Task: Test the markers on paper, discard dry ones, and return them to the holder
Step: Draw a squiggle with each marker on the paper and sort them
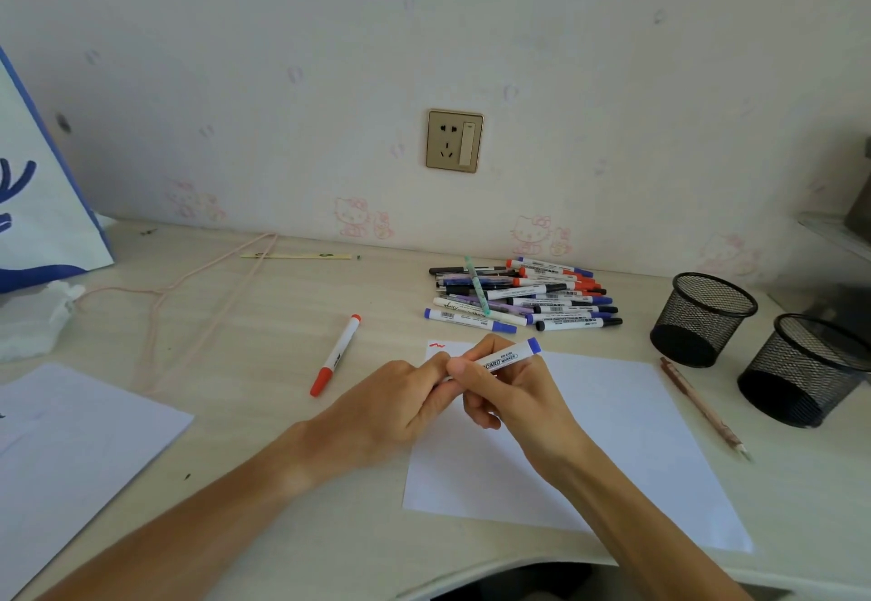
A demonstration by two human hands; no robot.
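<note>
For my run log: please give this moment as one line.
step: uncapping blue marker | left hand: grips cap end | right hand: holds barrel | paper: one red scribble

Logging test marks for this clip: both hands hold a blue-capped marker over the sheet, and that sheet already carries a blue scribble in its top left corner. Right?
Not quite: the scribble is red, not blue, as the head view shows. The rest stands: both the left hand and right hand hold the blue-capped marker over the sheet.

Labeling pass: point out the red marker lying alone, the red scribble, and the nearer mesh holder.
red marker (335, 355), head view, mid-barrel.
red scribble (437, 345), head view, centre of the mark.
nearer mesh holder (801, 379), head view, side wall.
</note>
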